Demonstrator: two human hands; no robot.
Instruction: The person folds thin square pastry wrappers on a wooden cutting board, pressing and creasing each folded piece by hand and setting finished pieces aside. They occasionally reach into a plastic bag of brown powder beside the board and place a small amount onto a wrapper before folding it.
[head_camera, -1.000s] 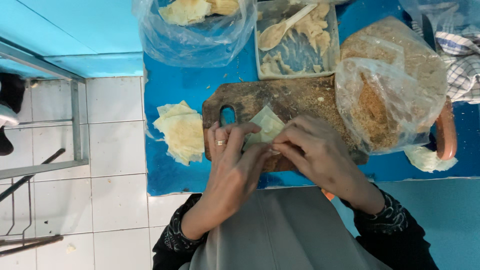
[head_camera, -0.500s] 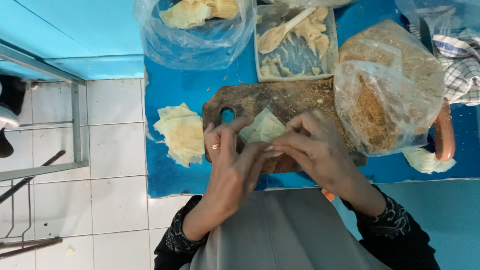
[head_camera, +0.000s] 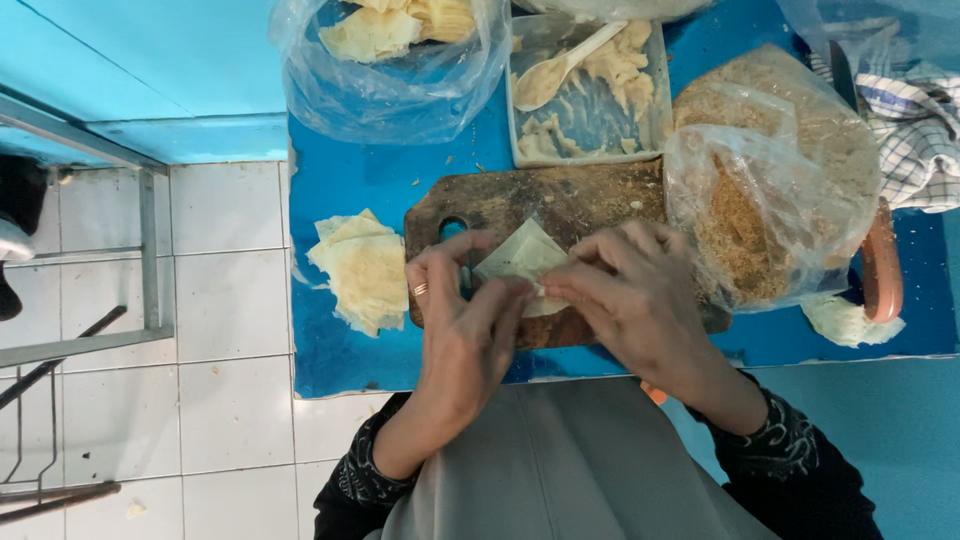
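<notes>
Seen from above, the left hand (head_camera: 462, 318) (a ring on one finger) and the right hand (head_camera: 628, 300) both pinch a pale folded pastry wrapper (head_camera: 520, 258) over a dark wooden cutting board (head_camera: 545, 205) on a blue tabletop (head_camera: 350, 180). A stack of wrappers (head_camera: 362, 270) lies left; a bag of breadcrumbs (head_camera: 775, 190) stands right.
</notes>
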